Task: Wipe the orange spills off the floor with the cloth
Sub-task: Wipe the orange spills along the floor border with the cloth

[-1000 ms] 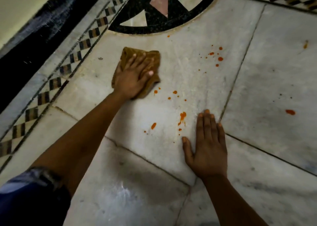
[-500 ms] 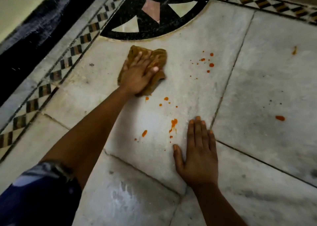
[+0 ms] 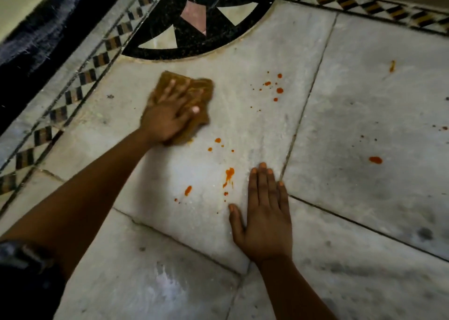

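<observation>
A folded brown cloth [image 3: 202, 88] lies on the pale marble floor [image 3: 243, 59]. My left hand [image 3: 167, 115] presses flat on it with spread fingers. Orange spills dot the floor: a cluster [image 3: 278, 89] to the right of the cloth, small drops [image 3: 217, 140] just below it, a larger splash [image 3: 229, 172] and a drop [image 3: 187, 190] near my right hand [image 3: 263, 212]. That hand rests flat on the floor, fingers straight. More orange marks sit further right, a blob [image 3: 375, 160] and a streak [image 3: 392, 66].
A black inlaid quarter circle [image 3: 155, 52] with pink and white wedges lies beyond the cloth. A chequered border [image 3: 80, 93] runs along the left and far edges, with a dark skirting [image 3: 31, 52] and wall at the left. Tile joints cross the floor.
My left hand has slid the cloth a little nearer to me, over the drop that lay at its lower edge. My right hand has stayed planted while the view shifted.
</observation>
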